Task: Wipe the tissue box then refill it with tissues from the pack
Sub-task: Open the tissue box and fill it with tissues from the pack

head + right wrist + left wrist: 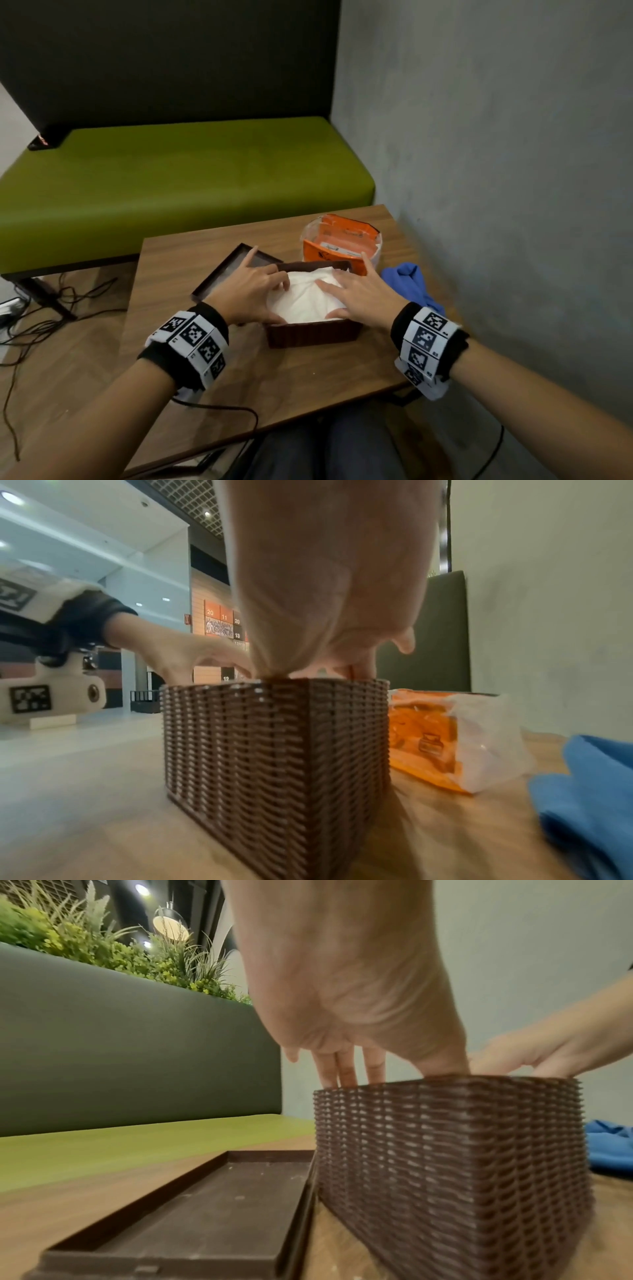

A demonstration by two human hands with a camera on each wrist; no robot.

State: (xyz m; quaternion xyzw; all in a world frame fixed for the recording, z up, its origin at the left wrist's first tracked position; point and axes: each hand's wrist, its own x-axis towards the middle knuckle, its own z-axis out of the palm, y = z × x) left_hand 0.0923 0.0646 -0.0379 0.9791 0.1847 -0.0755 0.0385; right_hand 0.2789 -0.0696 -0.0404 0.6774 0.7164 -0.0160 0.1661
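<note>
Both spread flat, left hand (251,294) and right hand (359,295) pressing white tissues (305,301) into woven tissue box (313,334), near surface (308,383) middle.

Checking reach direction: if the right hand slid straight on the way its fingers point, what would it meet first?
Probably the far wall of the tissue box; beyond it lies the orange tissue pack. The right hand rests flat on the tissues.

Green bench (178,178), dark backrest (164,58), grey wall (496,120), wooden floor (51,377)
</note>
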